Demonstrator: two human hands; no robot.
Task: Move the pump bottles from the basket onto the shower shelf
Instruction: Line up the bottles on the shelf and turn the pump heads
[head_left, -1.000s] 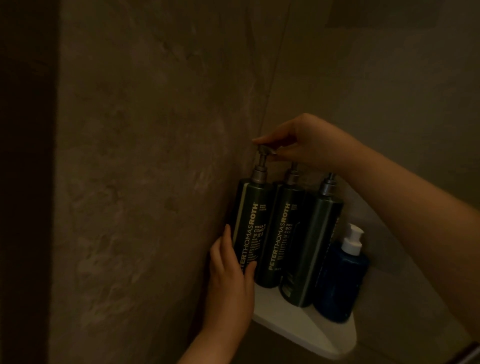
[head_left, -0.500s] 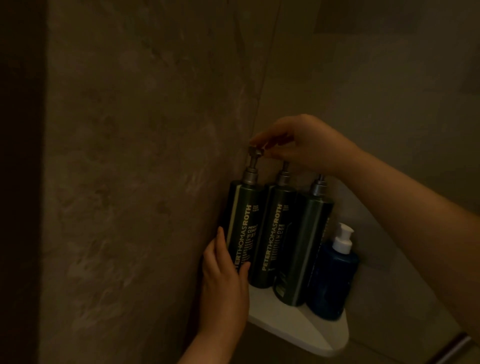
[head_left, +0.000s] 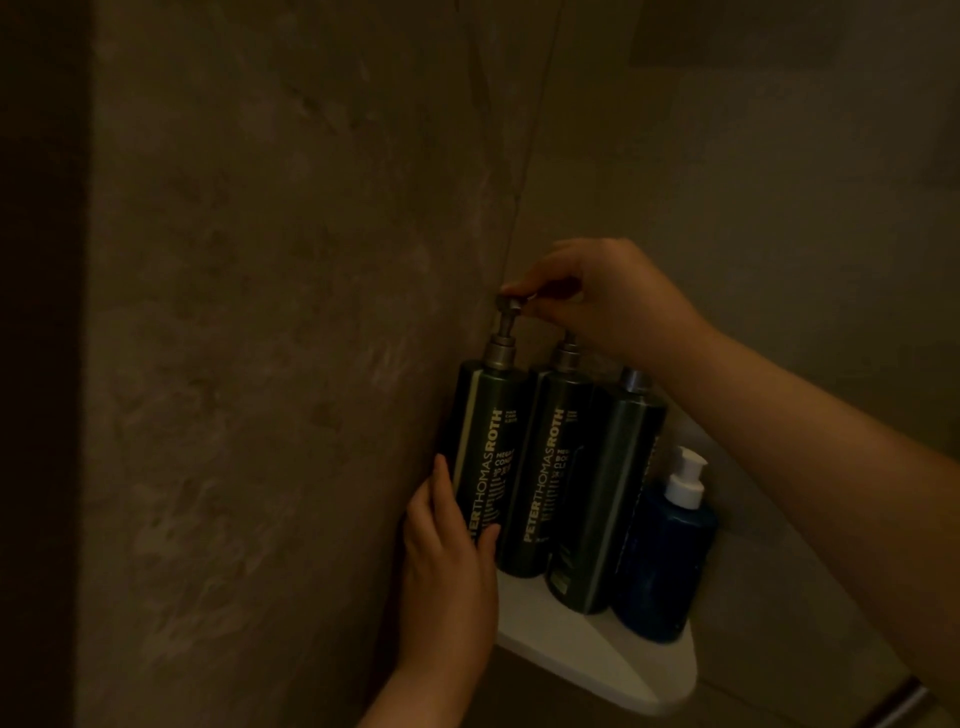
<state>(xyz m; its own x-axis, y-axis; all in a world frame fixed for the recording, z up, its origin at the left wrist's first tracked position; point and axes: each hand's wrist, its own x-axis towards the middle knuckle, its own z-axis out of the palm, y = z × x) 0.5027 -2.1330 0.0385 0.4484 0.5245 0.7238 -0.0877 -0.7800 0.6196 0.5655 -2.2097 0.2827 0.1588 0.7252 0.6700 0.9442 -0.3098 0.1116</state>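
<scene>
On a crowded white corner shelf (head_left: 587, 644), the left hand (head_left: 447, 561) grips the wall-side pump bottle (head_left: 480, 457) low while the right hand (head_left: 608, 296) pinches its pump head; a nudge could topple neighbouring bottles off the front edge.

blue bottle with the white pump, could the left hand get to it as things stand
Probably not directly. The left hand grips the leftmost dark green pump bottle, and two more dark green bottles stand between it and the blue bottle with the white pump on the white corner shelf.
</scene>
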